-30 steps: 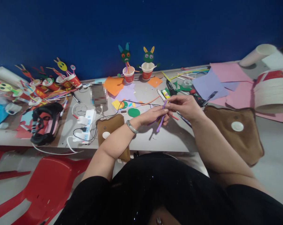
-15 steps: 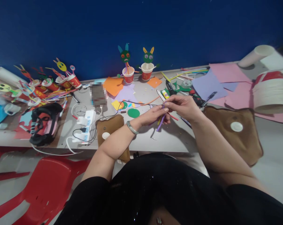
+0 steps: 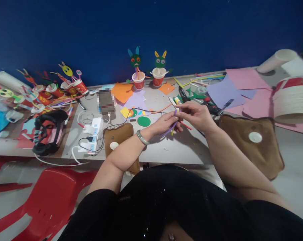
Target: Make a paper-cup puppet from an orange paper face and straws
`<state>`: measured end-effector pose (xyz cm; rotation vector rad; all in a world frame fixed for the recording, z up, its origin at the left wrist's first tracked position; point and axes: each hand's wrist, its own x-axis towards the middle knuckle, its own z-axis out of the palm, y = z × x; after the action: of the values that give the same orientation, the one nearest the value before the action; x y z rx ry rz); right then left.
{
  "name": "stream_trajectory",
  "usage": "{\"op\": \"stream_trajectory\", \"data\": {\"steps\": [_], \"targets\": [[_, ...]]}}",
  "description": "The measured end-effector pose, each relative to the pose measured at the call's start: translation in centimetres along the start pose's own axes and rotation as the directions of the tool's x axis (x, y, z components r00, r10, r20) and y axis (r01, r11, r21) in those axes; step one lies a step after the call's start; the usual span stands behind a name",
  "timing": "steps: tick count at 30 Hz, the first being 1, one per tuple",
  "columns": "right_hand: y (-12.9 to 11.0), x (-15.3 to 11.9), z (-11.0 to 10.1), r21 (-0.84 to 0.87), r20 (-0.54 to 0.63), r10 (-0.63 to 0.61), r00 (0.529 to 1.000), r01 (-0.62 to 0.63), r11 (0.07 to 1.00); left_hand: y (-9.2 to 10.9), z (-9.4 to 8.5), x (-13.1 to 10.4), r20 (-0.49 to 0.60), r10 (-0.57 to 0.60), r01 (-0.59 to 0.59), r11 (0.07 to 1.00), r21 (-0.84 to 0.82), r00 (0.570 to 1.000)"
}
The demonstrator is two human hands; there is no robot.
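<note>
My left hand [image 3: 167,122], with a bracelet on its wrist, is closed round a purple pipe cleaner [image 3: 168,130] and a yellow one. Part of the purple one loops above my left thumb, where the fingertips of my right hand [image 3: 196,115] pinch it. Both hands touch each other just above the table. A red stick [image 3: 186,126] pokes out below the right fingers; whether it is held I cannot tell. A white marker [image 3: 171,101] and a yellow glue stick [image 3: 177,100] lie just beyond, and a green paper oval [image 3: 143,121] lies to the left.
Two paper cups [image 3: 138,81] with green-headed figures stand at the back. Coloured paper [image 3: 224,92] and a white roll [image 3: 277,61] lie right. On the left are a power strip [image 3: 97,134] with cables, a black headset [image 3: 47,132] and several decorated cups. Brown pouches [image 3: 249,147] flank my arms.
The purple ends, which hung down toward me, now point down to the left. A purple loop now shows above my left thumb, and my right fingers have shifted slightly.
</note>
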<state>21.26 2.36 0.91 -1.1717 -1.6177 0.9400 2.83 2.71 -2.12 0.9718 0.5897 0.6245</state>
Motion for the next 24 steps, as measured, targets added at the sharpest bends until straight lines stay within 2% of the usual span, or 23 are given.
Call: {"op": "stream_trajectory", "data": {"steps": [10, 17, 24], "targets": [[0.5, 0.0, -0.4, 0.038, 0.034, -0.053, 0.998, 0.051, 0.998, -0.2, -0.1, 0.0, 0.015, 0.003, -0.003, 1.0, -0.027, 1.0], [0.8, -0.3, 0.5, 0.17, -0.054, 0.055, 0.997, -0.045, 0.984, 0.0, -0.2, 0.0, -0.038, 0.035, -0.033, 0.999, 0.043, 0.999], [0.9, -0.4, 0.5, 0.137, -0.087, 0.078, 0.993, -0.066, 0.988, -0.2, -0.6, 0.4, -0.037, -0.012, 0.013, 1.0, 0.016, 0.999]]}}
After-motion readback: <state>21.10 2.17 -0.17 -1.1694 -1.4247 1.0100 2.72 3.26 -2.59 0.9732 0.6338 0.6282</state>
